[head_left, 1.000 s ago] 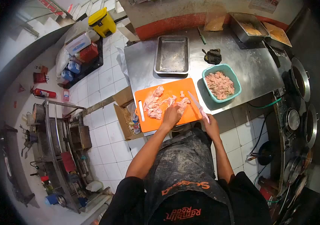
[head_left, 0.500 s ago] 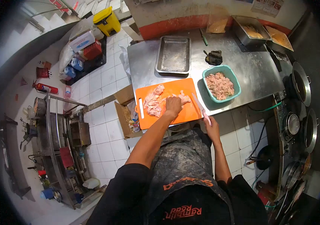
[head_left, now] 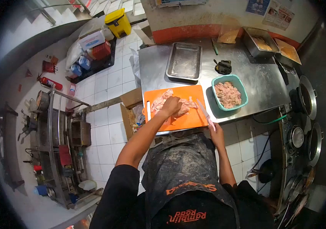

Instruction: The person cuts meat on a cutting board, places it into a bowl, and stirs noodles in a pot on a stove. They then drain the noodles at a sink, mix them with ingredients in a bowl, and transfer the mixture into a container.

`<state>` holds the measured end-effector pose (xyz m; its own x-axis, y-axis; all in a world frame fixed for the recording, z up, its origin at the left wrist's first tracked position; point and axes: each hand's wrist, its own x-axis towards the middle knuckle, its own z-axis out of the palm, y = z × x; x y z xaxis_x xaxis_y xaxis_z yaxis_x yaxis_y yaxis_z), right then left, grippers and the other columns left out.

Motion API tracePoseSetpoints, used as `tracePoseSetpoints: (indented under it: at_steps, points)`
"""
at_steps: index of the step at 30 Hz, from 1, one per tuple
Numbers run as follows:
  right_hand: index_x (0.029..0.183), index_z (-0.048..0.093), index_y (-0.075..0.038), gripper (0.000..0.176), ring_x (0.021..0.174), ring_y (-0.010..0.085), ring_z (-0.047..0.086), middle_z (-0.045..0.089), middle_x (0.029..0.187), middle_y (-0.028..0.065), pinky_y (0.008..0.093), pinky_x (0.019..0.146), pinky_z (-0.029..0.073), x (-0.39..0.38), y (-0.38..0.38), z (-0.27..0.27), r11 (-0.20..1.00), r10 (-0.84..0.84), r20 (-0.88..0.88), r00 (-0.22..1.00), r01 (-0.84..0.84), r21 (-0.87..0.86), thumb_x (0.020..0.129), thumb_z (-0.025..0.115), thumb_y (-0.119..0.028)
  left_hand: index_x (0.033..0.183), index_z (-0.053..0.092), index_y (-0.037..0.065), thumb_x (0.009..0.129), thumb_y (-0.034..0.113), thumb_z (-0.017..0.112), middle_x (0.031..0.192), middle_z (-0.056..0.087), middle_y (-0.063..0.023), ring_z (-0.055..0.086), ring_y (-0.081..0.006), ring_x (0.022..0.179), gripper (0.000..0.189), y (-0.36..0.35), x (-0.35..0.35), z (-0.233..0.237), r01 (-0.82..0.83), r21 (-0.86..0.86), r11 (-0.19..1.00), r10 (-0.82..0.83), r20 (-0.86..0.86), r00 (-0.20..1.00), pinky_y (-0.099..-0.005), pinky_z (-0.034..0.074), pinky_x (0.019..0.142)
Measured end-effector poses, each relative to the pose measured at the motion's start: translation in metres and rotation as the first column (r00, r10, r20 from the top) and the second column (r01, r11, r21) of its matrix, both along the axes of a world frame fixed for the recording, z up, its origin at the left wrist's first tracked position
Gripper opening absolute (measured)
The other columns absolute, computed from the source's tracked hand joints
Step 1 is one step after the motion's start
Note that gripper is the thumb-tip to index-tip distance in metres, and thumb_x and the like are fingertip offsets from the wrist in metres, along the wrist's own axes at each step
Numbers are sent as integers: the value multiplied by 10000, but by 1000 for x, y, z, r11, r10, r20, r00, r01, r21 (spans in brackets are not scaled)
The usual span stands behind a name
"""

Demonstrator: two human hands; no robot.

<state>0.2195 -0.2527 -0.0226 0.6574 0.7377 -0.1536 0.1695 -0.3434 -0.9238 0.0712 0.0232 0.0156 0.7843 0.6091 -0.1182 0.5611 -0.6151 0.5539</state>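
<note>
An orange cutting board (head_left: pixel 197 93) lies on the steel table with pieces of raw chicken (head_left: pixel 186 108) on it. My left hand (head_left: pixel 171 105) reaches over the middle of the board, its fingers curled down onto the chicken; the fingertips are partly hidden. More chicken pieces (head_left: pixel 163 100) lie heaped on the board's left side. At the board's right edge, my right hand (head_left: pixel 216 131) is closed around the pink handle of a knife (head_left: pixel 205 110). The knife's blade points away from me over the board. Right of the board stands a teal tub (head_left: pixel 213 82) filled with cut raw meat.
Behind the board sits a metal tray (head_left: pixel 184 61) on the steel table (head_left: pixel 262 86). A black crumpled item (head_left: pixel 223 67) and a green-handled tool (head_left: pixel 215 46) lie farther back. Metal pans (head_left: pixel 260 44) stand at the back right. An open cardboard box (head_left: pixel 126 118) is on the floor at left.
The view has shifted slightly. My left hand has moved left across the board toward the larger heap of chicken. My right hand still holds the knife at the board's right edge.
</note>
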Motion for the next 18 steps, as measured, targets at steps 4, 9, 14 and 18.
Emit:
tracePoseSetpoints:
  at_steps: [4, 9, 14, 18]
  points:
    - [1140, 623, 35, 379, 934, 288, 661, 683, 960, 206, 373, 820, 485, -6, 10, 25, 995, 44, -3, 999, -45, -94, 935, 577, -280, 1093, 644, -3, 744, 146, 639, 1051, 668, -250, 642, -382, 1023, 379, 20, -20, 7, -34, -144, 989, 66, 224, 972, -399, 493, 916]
    - [1115, 629, 40, 371, 740, 140, 608, 670, 835, 83, 305, 669, 480, -3, 14, 2, 996, 58, 55, 997, -54, -66, 933, 587, -281, 1051, 661, -2, 717, 121, 668, 987, 680, -237, 654, -387, 973, 356, 34, -35, 15, -135, -215, 967, 183, 221, 958, -406, 505, 856]
    - [1101, 635, 31, 362, 694, 110, 576, 628, 762, 44, 283, 629, 459, -2, 13, 6, 996, 60, 70, 996, -55, -73, 935, 590, -288, 995, 680, -20, 748, 101, 677, 892, 670, -255, 648, -425, 873, 275, 32, -44, 47, -139, -121, 983, 153, 118, 981, -451, 505, 762]
    - [1085, 638, 27, 354, 677, 103, 559, 603, 733, 28, 275, 612, 447, 0, 11, 2, 996, 45, 65, 997, -39, -80, 935, 595, -291, 998, 686, -8, 764, 87, 659, 884, 669, -257, 645, -432, 858, 255, 34, -52, 11, -173, -81, 982, 187, 217, 958, -472, 505, 763]
